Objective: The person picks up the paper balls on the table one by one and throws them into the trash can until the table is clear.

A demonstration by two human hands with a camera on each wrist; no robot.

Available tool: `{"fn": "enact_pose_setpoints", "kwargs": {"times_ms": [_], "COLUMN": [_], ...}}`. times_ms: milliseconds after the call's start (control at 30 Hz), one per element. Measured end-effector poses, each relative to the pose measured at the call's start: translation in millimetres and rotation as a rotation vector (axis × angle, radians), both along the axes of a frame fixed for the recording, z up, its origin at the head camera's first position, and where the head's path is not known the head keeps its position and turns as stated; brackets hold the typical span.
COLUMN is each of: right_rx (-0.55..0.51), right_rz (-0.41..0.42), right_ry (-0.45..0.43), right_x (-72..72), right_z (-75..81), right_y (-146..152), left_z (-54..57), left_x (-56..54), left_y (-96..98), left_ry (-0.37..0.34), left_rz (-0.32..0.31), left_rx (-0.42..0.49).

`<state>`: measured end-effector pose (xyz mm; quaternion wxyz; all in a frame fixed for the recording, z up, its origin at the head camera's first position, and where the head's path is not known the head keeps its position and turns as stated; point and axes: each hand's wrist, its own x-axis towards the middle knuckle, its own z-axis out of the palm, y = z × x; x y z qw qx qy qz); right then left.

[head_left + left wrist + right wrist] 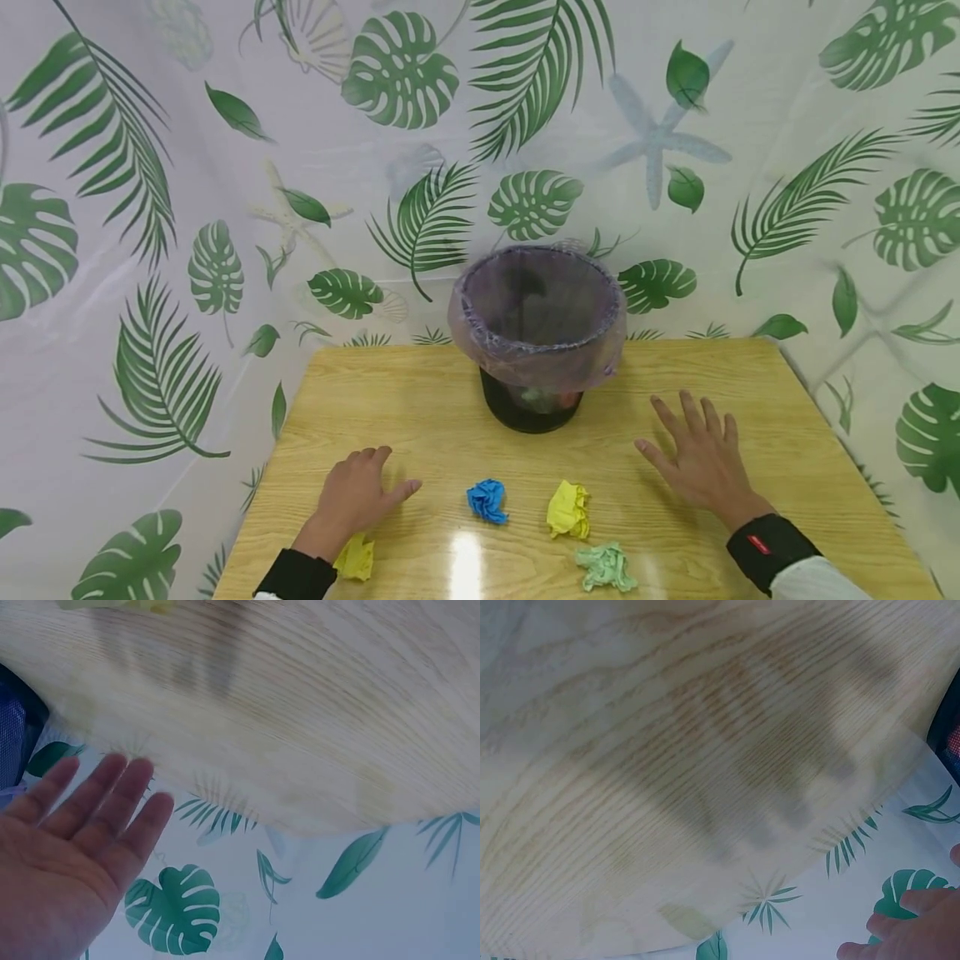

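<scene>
My left hand [358,493] hovers over the left part of the table with its fingers extended and nothing held. A yellow crumpled paper ball [357,557] lies beside that wrist, partly hidden by it. Spread fingers show on my right hand [699,458], also holding nothing, above the table's right side. Between the hands lie a blue crumpled paper ball [487,501], another yellow paper ball [568,510] and a pale green one [606,567]. The left wrist view shows the left palm [60,885]; only fingertips and part of the right hand [922,930] show in the right wrist view.
A dark mesh bin [532,408] with a purple bag [540,362] folded over its rim stands at the back middle of the wooden table [397,392]. Some coloured bits show through its side. A leaf-patterned sheet [300,125] hangs behind and around the table.
</scene>
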<state>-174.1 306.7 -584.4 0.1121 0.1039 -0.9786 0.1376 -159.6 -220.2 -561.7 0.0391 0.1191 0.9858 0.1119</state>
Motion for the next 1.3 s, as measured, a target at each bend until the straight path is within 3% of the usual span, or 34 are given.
{"fn": "enact_pose_setpoints", "kwargs": {"times_ms": [233, 600, 933, 1300], "right_rx": [-0.015, -0.021, -0.029, -0.026], "right_rz": [-0.002, -0.006, -0.011, -0.011], "right_ry": [-0.019, -0.043, -0.054, -0.041], "right_x": [1.2, 1.3, 2.0, 2.7], "right_z": [3.3, 2.3, 3.1, 0.8], "right_y": [-1, -2, -2, -2], "left_z": [10.0, 16.3, 2.8, 2.2], "left_x": [15.1, 27.7, 31.7, 32.2], "left_y": [-11.6, -21.5, -20.5, -18.8], "left_ry": [-0.223, -0.403, -0.389, -0.388], "left_rz": [-0.013, -0.073, -0.102, -0.127], "left_rx": [-0.084, -0.059, -0.01, 0.056]}}
